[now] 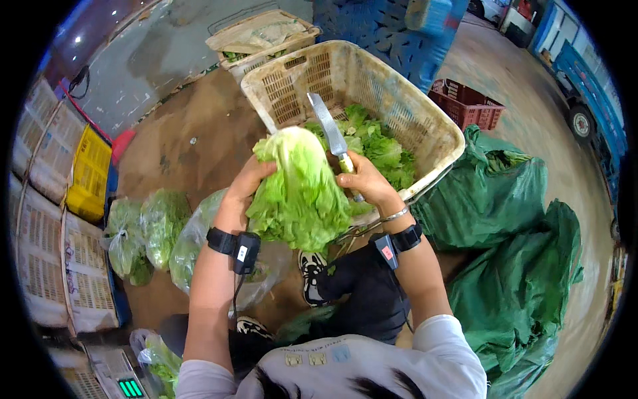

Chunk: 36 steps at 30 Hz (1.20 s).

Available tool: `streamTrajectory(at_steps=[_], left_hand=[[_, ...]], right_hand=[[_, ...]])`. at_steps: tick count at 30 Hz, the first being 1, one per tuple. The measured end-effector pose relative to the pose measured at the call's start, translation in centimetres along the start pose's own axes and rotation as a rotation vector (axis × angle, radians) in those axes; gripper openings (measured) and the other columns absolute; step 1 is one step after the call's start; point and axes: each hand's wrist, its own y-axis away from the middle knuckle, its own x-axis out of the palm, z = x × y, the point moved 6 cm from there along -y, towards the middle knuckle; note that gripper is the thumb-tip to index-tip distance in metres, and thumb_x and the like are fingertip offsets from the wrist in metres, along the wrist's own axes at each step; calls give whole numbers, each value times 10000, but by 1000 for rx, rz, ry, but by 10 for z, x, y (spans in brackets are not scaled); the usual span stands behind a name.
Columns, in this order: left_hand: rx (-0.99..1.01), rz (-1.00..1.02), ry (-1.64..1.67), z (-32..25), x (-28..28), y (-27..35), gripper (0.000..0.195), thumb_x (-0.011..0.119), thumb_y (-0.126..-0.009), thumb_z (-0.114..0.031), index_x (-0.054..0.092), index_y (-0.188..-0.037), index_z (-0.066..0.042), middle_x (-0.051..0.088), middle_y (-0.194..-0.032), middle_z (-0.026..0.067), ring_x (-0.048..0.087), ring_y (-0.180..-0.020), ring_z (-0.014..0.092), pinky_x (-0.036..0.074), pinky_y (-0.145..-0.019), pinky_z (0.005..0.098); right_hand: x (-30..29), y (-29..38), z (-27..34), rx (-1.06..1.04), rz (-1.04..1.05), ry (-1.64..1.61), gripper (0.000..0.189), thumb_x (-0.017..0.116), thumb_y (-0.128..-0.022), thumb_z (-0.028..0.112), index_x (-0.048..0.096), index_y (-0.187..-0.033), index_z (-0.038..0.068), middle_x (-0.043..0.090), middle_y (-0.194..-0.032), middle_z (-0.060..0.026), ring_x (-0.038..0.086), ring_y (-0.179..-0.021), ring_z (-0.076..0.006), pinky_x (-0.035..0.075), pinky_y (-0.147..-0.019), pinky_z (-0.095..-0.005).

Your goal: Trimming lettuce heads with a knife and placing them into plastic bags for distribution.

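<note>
A head of green leafy lettuce (299,194) is held in my left hand (251,177), its pale base pointing up and away from me. My right hand (366,179) grips the handle of a knife (329,124), its broad metal blade pointing up and to the left. Some fingers of the right hand are hidden, and I cannot tell whether they touch the lettuce. Beyond both hands stands a dirty white plastic crate (418,114) with loose lettuce leaves (381,149) in it.
Clear plastic bags of greens (164,224) stand at the left, beside stacked white crates (89,269) and a yellow crate (88,172). Green woven sacks (488,199) lie at the right. Farther off are a dark red crate (471,107) and a covered crate (259,37). A lit scale display (130,388) shows lower left.
</note>
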Motion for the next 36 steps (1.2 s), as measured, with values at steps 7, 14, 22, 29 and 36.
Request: streamTrajectory(at_steps=[7, 14, 22, 29, 36], left_hand=[[-68, -90, -191, -1, 27, -76, 417, 586, -848, -252, 497, -1191, -32, 581, -1086, 64, 580, -953, 173, 472, -807, 294], [139, -211, -1578, -22, 54, -112, 576, 519, -865, -430, 446, -1262, -19, 486, -1229, 213, 484, -1127, 305, 370, -946, 362], [224, -57, -992, 19, 46, -91, 1073, 814, -600, -293, 147, -1386, 4, 345, -1349, 205, 355, -1244, 273, 299, -1016, 342], [127, -47, -634, -5, 24, -73, 1001, 807, -564, -141, 232, -1372, -5, 396, -1315, 140, 387, -1210, 243, 290, -1021, 326], [-4, -15, -109, 23, 4, -53, 863, 769, -645, -162, 291, -1347, -6, 482, -1231, 114, 496, -1104, 229, 410, -927, 336]], right_hand=[[-47, 1, -9, -261, -158, -529, 397, 509, -893, 252, 431, -1211, 29, 557, -1088, -71, 564, -965, -167, 485, -825, -312], [-78, 2, -16, -284, -511, -315, 513, 601, -848, 177, 379, -1286, 28, 526, -1082, -35, 511, -930, -129, 440, -811, -273], [-57, 24, 31, -238, -732, 437, 477, 697, -763, 203, 497, -1148, 3, 581, -853, -43, 526, -680, -99, 450, -618, -255], [-72, 20, 77, -322, -689, 618, 173, 621, -735, 126, 592, -856, 7, 593, -665, -123, 578, -605, -189, 454, -572, -327], [-107, 10, 91, -312, -859, 964, 291, 682, -735, 250, 600, -873, 6, 617, -700, -150, 612, -665, -278, 477, -622, -366]])
